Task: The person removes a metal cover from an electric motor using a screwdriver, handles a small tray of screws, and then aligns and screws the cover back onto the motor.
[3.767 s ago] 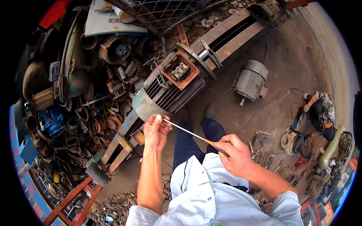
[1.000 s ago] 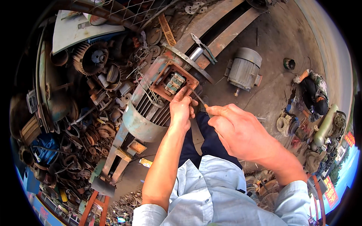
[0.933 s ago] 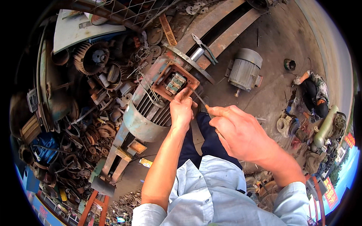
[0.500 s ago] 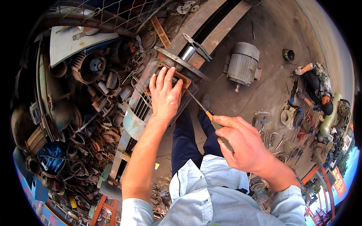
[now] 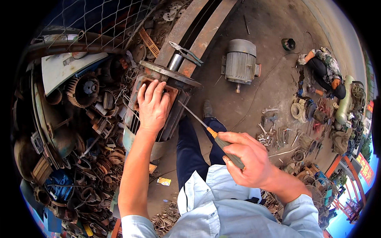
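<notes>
My left hand lies over the open terminal box of a large finned motor, fingers on its top, hiding most of the terminals. My right hand grips a screwdriver with a green and orange handle; its long shaft points up-left to near the box's right edge, and I cannot tell whether the tip touches. The motor has a round flange and steel shaft. Pliers lie across the steel beam by the shaft.
A grey motor stands on the floor. A co-worker crouches at the right near a green cylinder and scattered tools. Heaped rusty parts fill the left. Wire mesh hangs at the top.
My left hand has moved from the box's lower edge to over its top. The screwdriver, earlier held between both hands, is now in my right hand alone. The view has shifted.
</notes>
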`<act>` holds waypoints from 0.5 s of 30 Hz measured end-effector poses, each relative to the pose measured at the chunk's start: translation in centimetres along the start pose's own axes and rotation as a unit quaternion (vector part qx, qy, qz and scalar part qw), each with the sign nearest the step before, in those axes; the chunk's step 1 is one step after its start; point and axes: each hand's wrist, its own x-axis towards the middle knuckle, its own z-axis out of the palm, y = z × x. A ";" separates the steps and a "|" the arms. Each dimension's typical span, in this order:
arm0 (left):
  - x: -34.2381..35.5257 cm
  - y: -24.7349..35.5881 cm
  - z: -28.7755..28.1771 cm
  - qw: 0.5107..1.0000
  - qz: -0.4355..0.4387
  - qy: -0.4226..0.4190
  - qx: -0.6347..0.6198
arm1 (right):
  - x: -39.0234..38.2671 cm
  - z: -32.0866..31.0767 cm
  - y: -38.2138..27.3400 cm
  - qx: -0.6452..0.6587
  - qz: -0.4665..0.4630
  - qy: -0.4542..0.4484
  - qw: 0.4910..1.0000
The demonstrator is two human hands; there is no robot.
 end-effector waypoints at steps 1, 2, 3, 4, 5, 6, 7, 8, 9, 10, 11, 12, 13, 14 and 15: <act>-0.3 0.4 -1.0 1.000 -0.008 0.022 -0.009 | -0.2 -0.1 -0.1 0.003 0.006 0.004 1.000; -1.0 0.9 -1.9 0.996 -0.051 0.038 -0.060 | -0.3 -0.2 -0.3 0.010 0.009 0.004 1.000; -1.7 1.4 -2.5 0.988 -0.095 0.052 -0.107 | -0.4 -0.1 -0.4 0.008 0.008 0.012 1.000; -2.3 2.2 -2.6 0.972 -0.149 0.098 -0.154 | -0.6 -0.1 -0.5 0.006 0.007 0.018 1.000; -3.6 2.7 -2.4 0.932 -0.230 0.108 -0.257 | -0.7 0.0 -0.7 0.009 0.003 0.026 1.000; -4.2 3.8 -2.5 0.828 -0.373 0.122 -0.400 | -0.8 -0.1 -0.9 0.003 -0.005 0.021 1.000; -4.4 4.8 -2.6 0.679 -0.495 0.136 -0.525 | -0.8 -0.1 -1.4 0.013 -0.009 0.015 1.000; -4.6 5.3 -2.8 0.560 -0.543 0.149 -0.608 | -0.8 -0.4 -1.9 0.019 -0.011 0.006 1.000; -4.9 5.5 -3.0 0.428 -0.576 0.160 -0.678 | -0.9 -0.5 -2.2 0.024 -0.014 -0.003 1.000; -5.5 5.4 -3.1 0.357 -0.567 0.178 -0.721 | -0.9 -0.3 -2.4 0.025 -0.031 -0.013 0.999; -5.8 5.6 -3.2 0.299 -0.559 0.198 -0.747 | -1.0 -0.2 -2.6 0.030 -0.032 -0.021 0.999; -6.3 5.8 -3.1 0.266 -0.552 0.214 -0.760 | -1.2 -0.1 -2.9 0.034 -0.033 -0.029 0.998; -6.8 5.9 -2.8 0.232 -0.544 0.229 -0.773 | -1.4 0.0 -3.1 0.038 -0.033 -0.036 0.998; -7.3 5.9 -2.6 0.217 -0.532 0.225 -0.787 | -1.4 0.1 -3.1 0.037 -0.041 -0.047 0.997; -7.8 5.9 -2.4 0.201 -0.519 0.220 -0.801 | -1.4 0.2 -3.2 0.039 -0.044 -0.051 0.997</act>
